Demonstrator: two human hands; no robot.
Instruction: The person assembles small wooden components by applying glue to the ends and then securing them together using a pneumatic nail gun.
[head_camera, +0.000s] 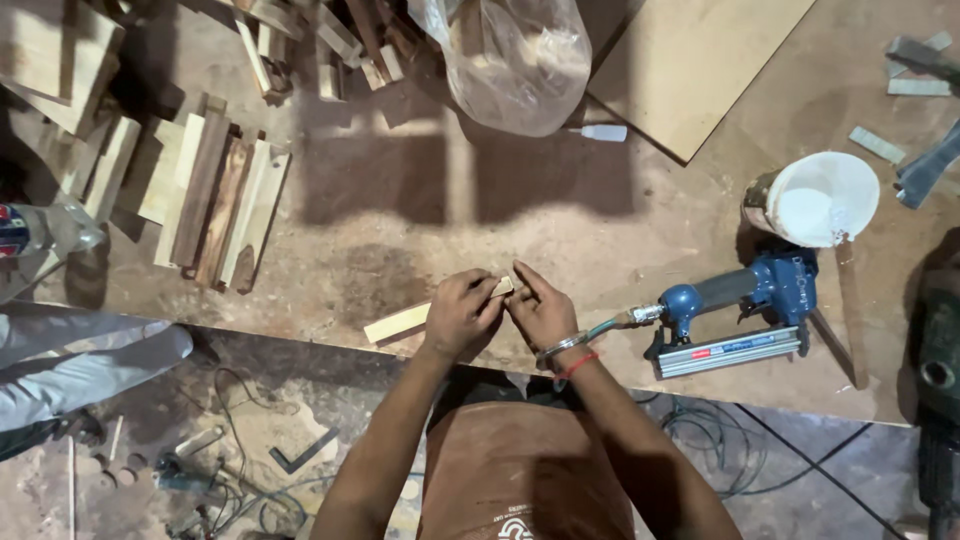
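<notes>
Both my hands meet at the near edge of a worn wooden workbench (420, 200). My left hand (462, 315) grips a pale, narrow wooden strip (398, 323) that sticks out to the left along the bench edge. My right hand (540, 308) pinches the strip's right end (503, 286) with its fingertips. A metal bangle and a red thread circle my right wrist. What my fingers do at the strip's end is hidden.
A blue pneumatic nail gun (735, 312) with its hose lies just right of my hands. Behind it stands a white tub of glue (822, 198). Wooden slats (215, 195) are stacked at the left, a plastic bag (515, 60) and a plywood sheet (700, 60) at the back. A person's sleeve (80, 355) shows at the left.
</notes>
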